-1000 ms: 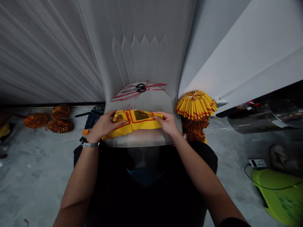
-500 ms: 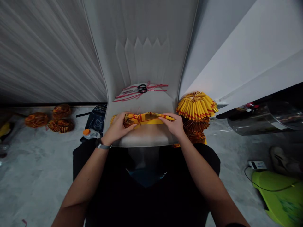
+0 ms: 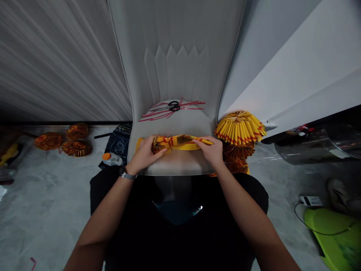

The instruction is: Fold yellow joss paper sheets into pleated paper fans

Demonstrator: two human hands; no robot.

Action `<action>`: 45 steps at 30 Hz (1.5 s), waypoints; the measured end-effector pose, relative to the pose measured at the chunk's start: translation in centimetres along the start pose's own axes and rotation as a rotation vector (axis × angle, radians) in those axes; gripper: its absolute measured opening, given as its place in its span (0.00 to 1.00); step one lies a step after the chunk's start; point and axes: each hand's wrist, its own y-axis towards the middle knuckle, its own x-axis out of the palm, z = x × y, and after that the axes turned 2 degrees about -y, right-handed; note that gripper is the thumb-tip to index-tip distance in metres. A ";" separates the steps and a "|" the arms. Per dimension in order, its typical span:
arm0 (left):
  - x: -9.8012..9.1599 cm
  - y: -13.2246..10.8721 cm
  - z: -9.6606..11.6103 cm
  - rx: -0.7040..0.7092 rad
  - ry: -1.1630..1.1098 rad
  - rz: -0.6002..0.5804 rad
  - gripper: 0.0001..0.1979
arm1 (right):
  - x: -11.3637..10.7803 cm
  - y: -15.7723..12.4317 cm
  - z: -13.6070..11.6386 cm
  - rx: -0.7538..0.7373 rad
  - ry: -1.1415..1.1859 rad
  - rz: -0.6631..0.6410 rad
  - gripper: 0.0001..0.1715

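Observation:
On the seat of a grey chair (image 3: 180, 165) lies a bundle of folded yellow paper (image 3: 184, 141) with red and dark print, tied near its middle with a red strip. My left hand (image 3: 147, 152) wraps round the bundle's left part, where pleats fan out. The right end is pinched between the thumb and fingers of my right hand (image 3: 212, 151). Behind the bundle, black-handled scissors (image 3: 174, 106) rest on several red strips (image 3: 194, 103) at the back of the seat.
Pleated yellow paper fans (image 3: 239, 126) are stacked to the right of the chair. Several round pleated pieces (image 3: 76, 148) lie on the floor at left. A bottle with an orange cap (image 3: 112, 159) is beside dark cloth (image 3: 120, 141). A green stool (image 3: 335, 233) stands at lower right.
The whole view has shifted slightly, so things appear a little farther right. Both hands keep the same hold on the folded paper bundle.

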 end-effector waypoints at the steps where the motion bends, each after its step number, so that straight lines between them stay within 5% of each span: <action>1: -0.1 0.1 0.0 0.005 -0.001 -0.004 0.23 | 0.0 0.0 0.0 -0.006 -0.002 0.010 0.19; 11: -2.1 0.2 -0.5 0.115 0.036 -0.050 0.15 | -0.3 0.0 0.1 0.005 -0.068 -0.051 0.20; 20: -1.3 1.2 -1.0 -0.033 0.092 -0.025 0.15 | 1.8 1.3 2.1 0.083 0.011 -0.098 0.26; 26: -1.8 2.2 0.0 -0.142 0.224 -0.053 0.21 | 3.8 1.1 4.4 0.101 0.000 0.002 0.25; 34: -3.8 3.5 0.7 -0.190 0.189 -0.268 0.36 | 4.0 1.3 5.7 0.050 -0.052 0.026 0.28; 41: -5.4 6.2 -3.0 -0.126 0.010 -0.545 0.42 | 4.0 1.2 6.3 0.093 -0.176 0.072 0.26; 45: -5.6 6.7 -3.9 -0.254 0.146 -0.604 0.52 | 4.2 1.6 6.7 0.105 -0.168 0.087 0.24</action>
